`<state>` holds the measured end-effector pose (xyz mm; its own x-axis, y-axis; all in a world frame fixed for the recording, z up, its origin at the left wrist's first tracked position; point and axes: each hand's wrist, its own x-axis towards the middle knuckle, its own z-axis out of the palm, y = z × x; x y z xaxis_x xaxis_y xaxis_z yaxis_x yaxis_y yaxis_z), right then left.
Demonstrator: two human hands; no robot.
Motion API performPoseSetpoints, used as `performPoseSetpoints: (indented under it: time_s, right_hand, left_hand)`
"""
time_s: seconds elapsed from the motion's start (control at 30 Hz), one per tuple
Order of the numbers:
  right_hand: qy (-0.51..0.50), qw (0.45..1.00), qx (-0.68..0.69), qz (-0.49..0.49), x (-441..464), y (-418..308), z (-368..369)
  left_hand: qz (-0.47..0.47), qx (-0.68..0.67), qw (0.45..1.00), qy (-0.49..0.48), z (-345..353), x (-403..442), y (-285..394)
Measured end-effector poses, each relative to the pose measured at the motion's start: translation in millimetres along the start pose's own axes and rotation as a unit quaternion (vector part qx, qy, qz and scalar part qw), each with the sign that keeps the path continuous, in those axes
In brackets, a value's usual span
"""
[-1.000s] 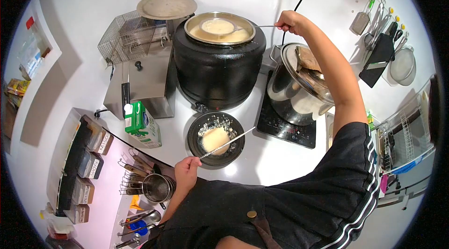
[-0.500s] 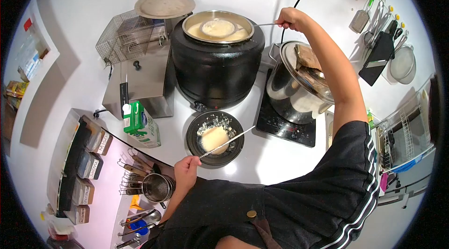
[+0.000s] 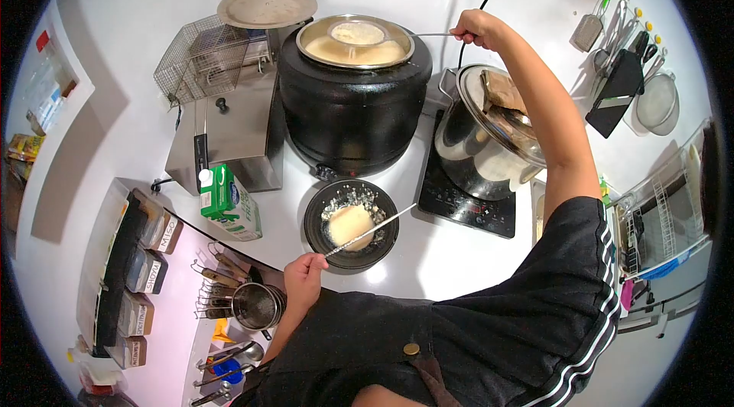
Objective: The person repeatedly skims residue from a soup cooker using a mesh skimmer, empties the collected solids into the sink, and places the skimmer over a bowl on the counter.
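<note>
My right hand (image 3: 476, 28) is closed around the thin handle of a round strainer (image 3: 358, 32). The strainer, with pale foamy matter in it, is raised over the creamy broth (image 3: 325, 49) in the black soup kettle (image 3: 355, 109), and liquid runs down from it. Near the counter's front, my left hand (image 3: 305, 277) grips a thin pale stick (image 3: 382, 224) that slants across a black bowl (image 3: 312, 235). Creamy liquid (image 3: 350, 225) and small white bits lie in the bowl. The stick's exact kind cannot be made out.
Right of the kettle, a lidded steel pot (image 3: 474, 139) stands on an induction cooker (image 3: 466, 206). A green-and-white carton (image 3: 231, 204) and a steel fryer box (image 3: 229, 131) are at the left. Small strainers (image 3: 256, 306) hang below the counter edge.
The strainer has risen a little and moved slightly back out of the broth, with liquid now streaming from it. My left hand and the stick stay nearly still.
</note>
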<state>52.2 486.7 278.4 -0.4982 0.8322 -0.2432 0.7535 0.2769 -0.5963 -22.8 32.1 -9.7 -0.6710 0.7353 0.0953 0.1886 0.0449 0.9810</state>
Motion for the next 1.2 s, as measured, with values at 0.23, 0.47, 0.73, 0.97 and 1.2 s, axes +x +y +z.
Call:
performPoseSetpoints:
  time_s: [0.23, 0.47, 0.73, 0.97, 1.2]
  right_hand:
    - [0.002, 1.0, 0.016, -0.001, 0.9, 2.0, -0.3]
    - [0.011, 1.0, 0.023, -0.016, 1.7, 5.1, 0.8]
    - [0.001, 1.0, -0.017, -0.021, -6.6, 5.4, 0.1]
    - [0.026, 0.999, -0.006, -0.034, -12.7, 12.7, -4.3]
    - [0.046, 0.996, 0.072, 0.005, -23.9, 42.8, 4.7]
  left_hand:
    - [-0.009, -0.008, 1.0, 0.006, 0.3, 0.8, 0.6]
    - [-0.015, -0.004, 1.0, 0.002, -1.3, 1.2, -0.8]
    - [-0.011, -0.014, 1.0, 0.007, 0.0, 0.8, -0.2]
    - [0.005, 0.0, 1.0, 0.001, -2.0, -1.1, 5.2]
    - [0.012, 0.023, 1.0, 0.009, -14.1, -1.4, 0.9]
